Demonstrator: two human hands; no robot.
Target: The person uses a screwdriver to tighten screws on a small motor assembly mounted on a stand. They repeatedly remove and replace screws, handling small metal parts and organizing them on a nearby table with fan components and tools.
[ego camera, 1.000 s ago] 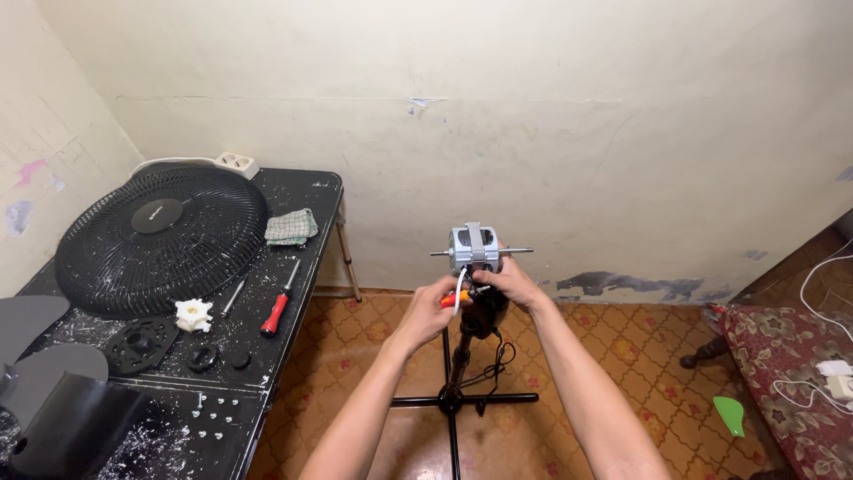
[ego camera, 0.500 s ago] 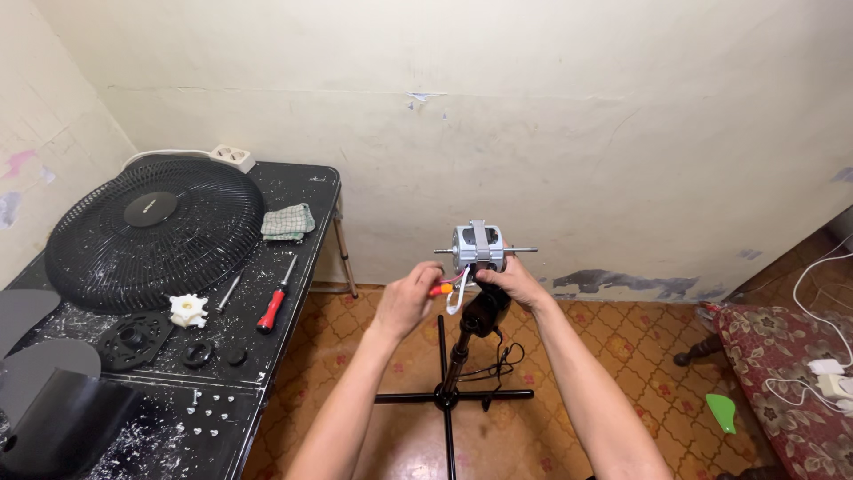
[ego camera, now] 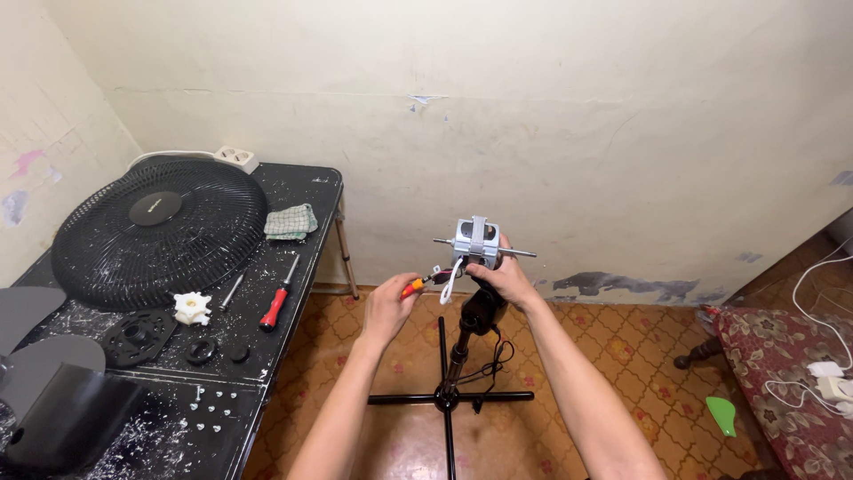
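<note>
A bare metal fan motor with a thin shaft sits on top of a black floor stand. My right hand grips the stand's neck just under the motor. My left hand holds a small orange-handled screwdriver whose tip points at the motor's left side, next to a white wire loop.
A black table on the left carries a round black fan grille, a checked cloth, a red-handled screwdriver, a white nut, black rings and several small screws. A power strip lies at the back. A patterned mattress is at right.
My left hand has drawn slightly left and down, away from the motor, still holding the orange screwdriver. The right hand stays on the stand's neck. The view shifted a little.
</note>
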